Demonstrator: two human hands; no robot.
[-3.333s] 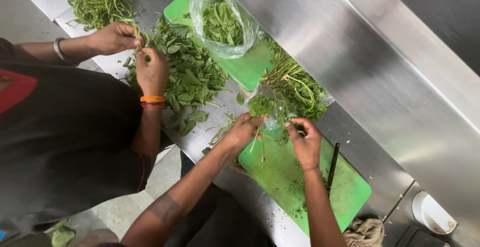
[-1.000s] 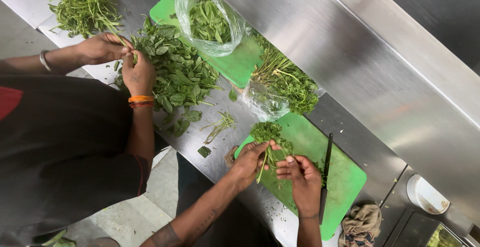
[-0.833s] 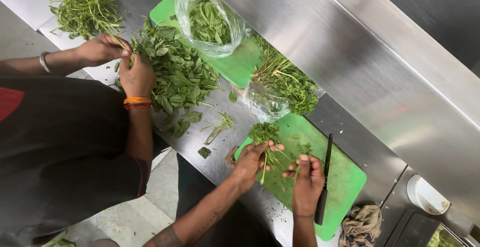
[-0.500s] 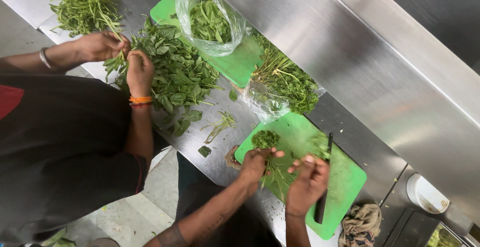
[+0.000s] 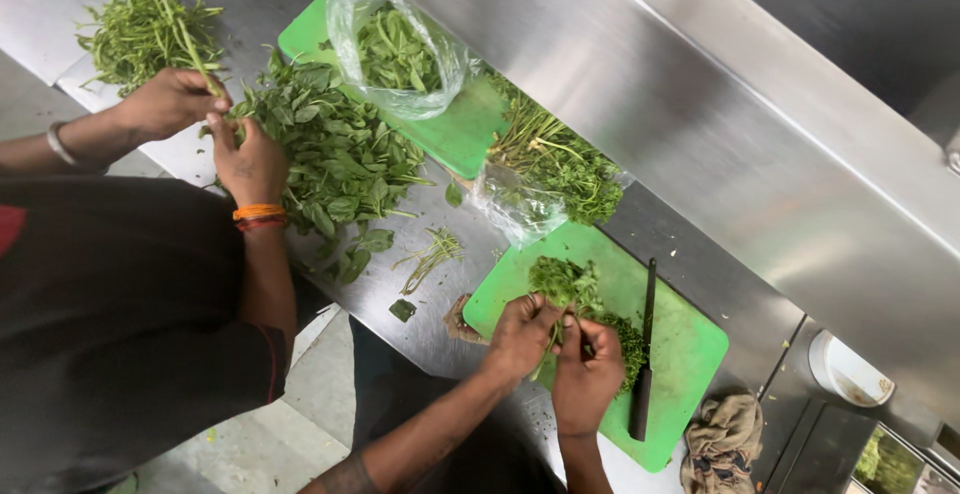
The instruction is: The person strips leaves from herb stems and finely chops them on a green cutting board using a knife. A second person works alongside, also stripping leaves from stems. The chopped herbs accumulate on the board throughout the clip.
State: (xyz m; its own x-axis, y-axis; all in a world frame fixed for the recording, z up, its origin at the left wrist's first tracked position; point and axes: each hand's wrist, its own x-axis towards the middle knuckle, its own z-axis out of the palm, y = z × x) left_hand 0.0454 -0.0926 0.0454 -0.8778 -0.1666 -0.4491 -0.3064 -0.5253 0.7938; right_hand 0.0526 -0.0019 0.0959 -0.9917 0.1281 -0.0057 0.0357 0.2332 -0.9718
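My left hand [image 5: 518,337] and my right hand [image 5: 585,372] meet over the near green cutting board [image 5: 690,339], both pinched on a small bunch of green herbs [image 5: 566,283] whose stems run down between my fingers. More chopped-looking herb lies on the board just right of my right hand. A black-handled knife [image 5: 643,354] lies on the board beside my right hand, untouched.
A co-worker's hands [image 5: 215,129] on the left pick at a pile of leafy greens [image 5: 335,154]. A clear plastic bag of greens [image 5: 400,49] sits on a second green board. A herb bundle [image 5: 555,159], stem pile [image 5: 145,29], cloth [image 5: 720,439] and white bowl [image 5: 850,369] lie around.
My hands dropped from the herb bundle to the near board with a small bunch, then drew together on it. The co-worker keeps plucking leaves.
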